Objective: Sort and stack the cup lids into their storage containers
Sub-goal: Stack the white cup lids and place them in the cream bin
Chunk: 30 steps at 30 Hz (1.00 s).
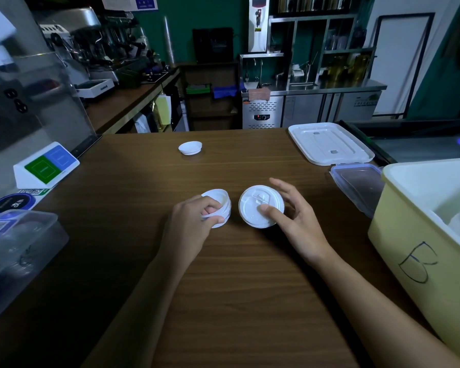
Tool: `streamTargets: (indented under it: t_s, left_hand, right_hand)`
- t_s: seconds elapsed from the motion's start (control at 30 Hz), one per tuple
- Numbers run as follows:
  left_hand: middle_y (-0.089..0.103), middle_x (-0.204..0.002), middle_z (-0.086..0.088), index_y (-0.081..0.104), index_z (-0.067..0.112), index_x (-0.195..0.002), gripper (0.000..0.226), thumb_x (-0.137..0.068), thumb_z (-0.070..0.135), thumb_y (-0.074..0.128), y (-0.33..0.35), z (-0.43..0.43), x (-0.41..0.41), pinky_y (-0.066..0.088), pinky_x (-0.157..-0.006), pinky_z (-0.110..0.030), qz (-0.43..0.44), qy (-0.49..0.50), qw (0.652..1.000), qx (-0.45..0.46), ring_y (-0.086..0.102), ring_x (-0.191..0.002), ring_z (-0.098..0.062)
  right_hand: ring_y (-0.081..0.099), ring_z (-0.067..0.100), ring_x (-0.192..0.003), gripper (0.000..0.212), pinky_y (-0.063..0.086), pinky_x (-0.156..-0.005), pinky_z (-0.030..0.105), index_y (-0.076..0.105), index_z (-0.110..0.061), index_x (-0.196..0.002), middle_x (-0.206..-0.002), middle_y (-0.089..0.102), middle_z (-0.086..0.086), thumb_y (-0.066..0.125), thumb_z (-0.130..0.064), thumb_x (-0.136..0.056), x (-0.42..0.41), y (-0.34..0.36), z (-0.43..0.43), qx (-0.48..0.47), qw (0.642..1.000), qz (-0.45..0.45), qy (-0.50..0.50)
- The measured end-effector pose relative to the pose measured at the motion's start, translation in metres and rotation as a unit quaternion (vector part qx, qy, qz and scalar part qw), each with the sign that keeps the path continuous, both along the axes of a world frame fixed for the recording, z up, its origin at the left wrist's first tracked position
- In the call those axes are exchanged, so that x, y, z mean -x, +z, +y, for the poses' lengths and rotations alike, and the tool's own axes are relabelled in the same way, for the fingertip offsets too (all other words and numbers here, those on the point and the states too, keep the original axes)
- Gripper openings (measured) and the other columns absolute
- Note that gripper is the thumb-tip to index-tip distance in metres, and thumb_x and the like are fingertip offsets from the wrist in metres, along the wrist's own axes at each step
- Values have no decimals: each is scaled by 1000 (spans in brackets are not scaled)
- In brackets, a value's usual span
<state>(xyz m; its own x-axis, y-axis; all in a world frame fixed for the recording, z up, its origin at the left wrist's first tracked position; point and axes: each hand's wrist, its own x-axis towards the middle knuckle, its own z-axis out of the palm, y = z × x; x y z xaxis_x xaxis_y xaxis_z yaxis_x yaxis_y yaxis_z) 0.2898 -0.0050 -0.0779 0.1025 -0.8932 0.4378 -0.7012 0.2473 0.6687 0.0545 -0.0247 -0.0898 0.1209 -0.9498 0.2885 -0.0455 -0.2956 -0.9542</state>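
At the middle of the brown table (223, 274), my left hand (190, 227) grips a small stack of white cup lids (219, 205), tilted on edge. Just to its right, my right hand (292, 216) holds a larger white sip lid (252, 203), thumb on top and fingers round its far rim. A third white lid (190, 148) lies alone, upside down, farther back. A yellow bin marked "B" (414, 251) stands at the right with white lids inside. A clear plastic container (16, 251) sits at the left edge.
A white bin cover (329, 143) and a clear cover with blue clips (356, 184) lie at the back right. A white sign with green and blue squares (45, 166) and a round blue sticker (12, 204) are at the left. A counter with coffee machines runs behind.
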Motion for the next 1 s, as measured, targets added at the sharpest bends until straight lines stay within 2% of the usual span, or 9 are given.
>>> streamTargets:
  t_s: [0.07,0.2,0.3,0.43,0.6,0.73,0.83,0.9,1.0]
  left_hand:
    - [70,-79,10,80,17,-86,22,-70,8,92,3,1,3,44,-68,-11,39,-5,999,13,64,-78,-12]
    - [71,-80,8,80,14,-86,25,-67,13,96,5,3,4,50,-70,-19,59,-19,998,19,64,-77,-13]
    - [68,-88,10,79,15,-89,20,-74,9,91,5,4,4,48,-73,-17,26,-26,999,39,65,-84,-9]
    - [64,-106,8,77,12,-100,15,-86,8,81,8,5,4,39,-89,-6,-28,-44,993,102,62,-101,0]
    - [60,-109,11,74,21,-119,22,-99,12,68,12,9,8,38,-88,-9,-37,-109,990,86,61,-102,-3]
    - [54,-112,13,67,28,-138,38,-103,16,64,10,9,14,42,-88,-10,-20,-141,987,76,60,-103,-9]
    - [53,-115,11,61,30,-145,44,-102,21,66,7,11,20,54,-90,-20,6,-153,986,68,63,-108,-15]
    - [55,-117,13,60,28,-145,47,-100,22,69,6,13,24,58,-92,-23,44,-149,986,57,63,-115,-12]
    - [61,-120,11,61,27,-141,46,-97,19,73,6,15,28,56,-92,-18,104,-129,985,43,63,-117,-5]
  right_hand:
    - [65,3,-121,51,49,-103,20,63,-34,-134,-126,72,-10,84,-19,-90,0,0,0,9,1000,1,-14]
    - [68,8,-115,42,52,-96,22,67,-28,-128,-125,71,-11,84,-18,-90,2,-2,-2,20,999,-5,-30]
    - [67,11,-119,45,53,-101,28,67,-31,-129,-129,70,-8,86,-28,-89,4,-4,-5,27,999,4,-44]
    - [65,11,-124,50,53,-108,41,67,-38,-130,-135,67,-9,85,-44,-84,5,-8,-10,33,997,17,-73]
    - [61,11,-129,54,50,-112,44,66,-40,-131,-139,64,-10,81,-55,-81,4,-9,-11,36,995,13,-88]
    - [61,10,-130,50,49,-114,44,67,-40,-133,-139,64,-9,78,-53,-86,4,-7,-10,34,997,15,-65]
    - [59,10,-133,46,47,-115,47,66,-42,-134,-139,64,-11,72,-56,-90,1,-5,-7,37,998,43,-27]
    - [57,9,-135,44,45,-117,47,65,-45,-135,-140,64,-13,68,-58,-93,-1,-5,-5,29,998,56,-3]
    - [55,6,-137,43,41,-121,45,66,-43,-136,-141,64,-13,63,-58,-95,-3,-3,-4,10,998,50,23]
